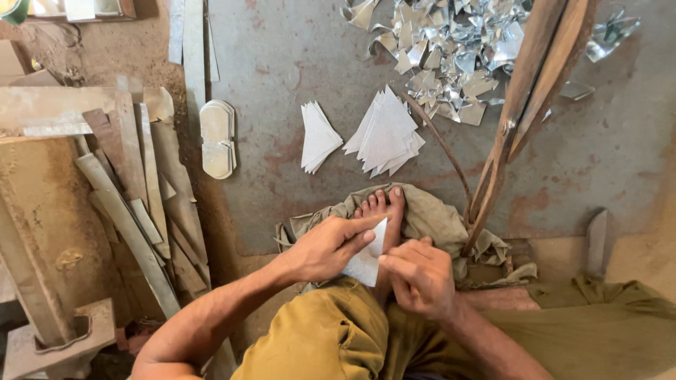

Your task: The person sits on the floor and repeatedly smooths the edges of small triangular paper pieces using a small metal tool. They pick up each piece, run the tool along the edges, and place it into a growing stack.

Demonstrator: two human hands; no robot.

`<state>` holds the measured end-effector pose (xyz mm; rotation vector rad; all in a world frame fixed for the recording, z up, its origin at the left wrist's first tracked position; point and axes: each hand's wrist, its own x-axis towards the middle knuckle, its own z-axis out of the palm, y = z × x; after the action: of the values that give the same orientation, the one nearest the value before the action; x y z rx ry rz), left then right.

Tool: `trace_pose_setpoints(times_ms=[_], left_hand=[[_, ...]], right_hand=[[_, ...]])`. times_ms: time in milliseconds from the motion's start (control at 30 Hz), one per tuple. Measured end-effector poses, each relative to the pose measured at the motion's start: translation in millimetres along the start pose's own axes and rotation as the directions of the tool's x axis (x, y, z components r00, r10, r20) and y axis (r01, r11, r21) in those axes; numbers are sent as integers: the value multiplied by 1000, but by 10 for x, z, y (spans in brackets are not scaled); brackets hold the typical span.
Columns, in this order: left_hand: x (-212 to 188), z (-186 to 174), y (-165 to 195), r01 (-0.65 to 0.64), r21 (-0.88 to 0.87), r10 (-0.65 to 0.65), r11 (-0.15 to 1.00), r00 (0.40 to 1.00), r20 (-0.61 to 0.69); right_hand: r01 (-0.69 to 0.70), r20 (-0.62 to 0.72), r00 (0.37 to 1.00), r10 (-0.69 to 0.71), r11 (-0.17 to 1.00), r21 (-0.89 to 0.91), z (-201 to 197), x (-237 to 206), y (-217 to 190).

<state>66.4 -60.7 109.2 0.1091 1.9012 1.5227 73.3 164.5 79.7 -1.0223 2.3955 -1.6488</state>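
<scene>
At lower centre, left hand (pixel 329 246) and right hand (pixel 420 276) both pinch a white triangle (pixel 367 259) above a foot (pixel 386 211); triangle stacks (pixel 384 134) lie at upper centre.

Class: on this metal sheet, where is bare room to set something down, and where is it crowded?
Bare: sheet above the triangle stacks, and right of the wooden sticks. Crowded: scrap pile, strips at left, cloth by both hands.
</scene>
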Motion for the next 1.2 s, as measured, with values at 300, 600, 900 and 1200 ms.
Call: trace_pose_setpoints(times_ms=[300,600,900,1200], left_hand=[[-54,61,-166,133,-70,-135,989,991,-25],[-69,73,-225,-53,-125,46,991,997,-54],[-80,81,-191,152,-80,-155,985,987,-34],[-103,133,-343,209,-79,-214,975,975,-54]], right_hand=[[-2,37,999,1,1000,28,12,69,-42],[-6,42,999,2,996,92,-7,84,-105],[-71,35,997,68,991,109,9,5,-108],[-98,46,994,97,995,27,54,-40,-3]])
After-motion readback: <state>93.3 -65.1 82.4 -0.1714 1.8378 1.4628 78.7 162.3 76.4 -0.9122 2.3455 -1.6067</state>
